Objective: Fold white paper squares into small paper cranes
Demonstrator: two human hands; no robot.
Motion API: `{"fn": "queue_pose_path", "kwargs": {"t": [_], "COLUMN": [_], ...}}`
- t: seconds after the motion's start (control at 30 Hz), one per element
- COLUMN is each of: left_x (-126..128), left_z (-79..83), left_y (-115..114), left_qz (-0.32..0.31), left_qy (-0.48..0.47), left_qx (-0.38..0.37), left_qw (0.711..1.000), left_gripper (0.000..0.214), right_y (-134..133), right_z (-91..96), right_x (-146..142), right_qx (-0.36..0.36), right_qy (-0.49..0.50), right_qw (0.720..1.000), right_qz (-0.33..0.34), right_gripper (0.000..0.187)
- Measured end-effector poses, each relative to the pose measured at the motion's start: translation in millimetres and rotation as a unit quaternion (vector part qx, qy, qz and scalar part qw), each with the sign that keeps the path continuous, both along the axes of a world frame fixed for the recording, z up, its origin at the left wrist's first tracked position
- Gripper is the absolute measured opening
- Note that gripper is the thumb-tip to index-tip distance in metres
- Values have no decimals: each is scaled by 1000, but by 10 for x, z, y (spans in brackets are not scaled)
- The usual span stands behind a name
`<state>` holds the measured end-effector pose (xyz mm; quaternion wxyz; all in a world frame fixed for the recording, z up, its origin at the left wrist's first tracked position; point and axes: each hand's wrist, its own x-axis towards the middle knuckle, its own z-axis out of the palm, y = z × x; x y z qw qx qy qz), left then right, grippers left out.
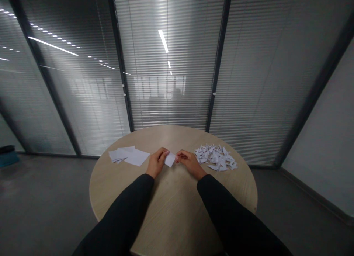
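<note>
A small white piece of paper is held between both hands over the middle of a round wooden table. My left hand pinches its left edge with closed fingers. My right hand pinches its right edge the same way. Both arms wear black sleeves. To the left of my left hand lies a loose stack of flat white paper sheets. A pile of several small folded white paper figures lies to the right of my right hand.
Behind the table stands a glass wall with closed blinds and dark frames. Grey floor surrounds the table. A dark object with a blue base sits on the floor at the far left.
</note>
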<state>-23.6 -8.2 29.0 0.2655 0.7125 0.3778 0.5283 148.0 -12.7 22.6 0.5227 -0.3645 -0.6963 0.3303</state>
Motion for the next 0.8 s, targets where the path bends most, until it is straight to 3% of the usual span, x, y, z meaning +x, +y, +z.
{"fn": "queue_pose_path", "kwargs": {"t": [0.27, 0.47, 0.8], "left_x": [0, -4, -43], "left_z": [-8, -82, -67], "left_y": [42, 45, 8], "left_qz": [-24, -69, -9], "left_qy": [-51, -75, -12], "left_qx": [-9, -78, -34], "left_qw": [998, 992, 999], "left_gripper": [30, 39, 31], "right_y": [-6, -2, -10], "right_z": [-7, -16, 8], "right_x": [-6, 7, 10], "right_qx": [-3, -8, -26], "right_qy": [0, 19, 46], "right_qw": [1000, 1000, 999], "right_qz": [3, 1, -11], "right_gripper": [16, 15, 14]}}
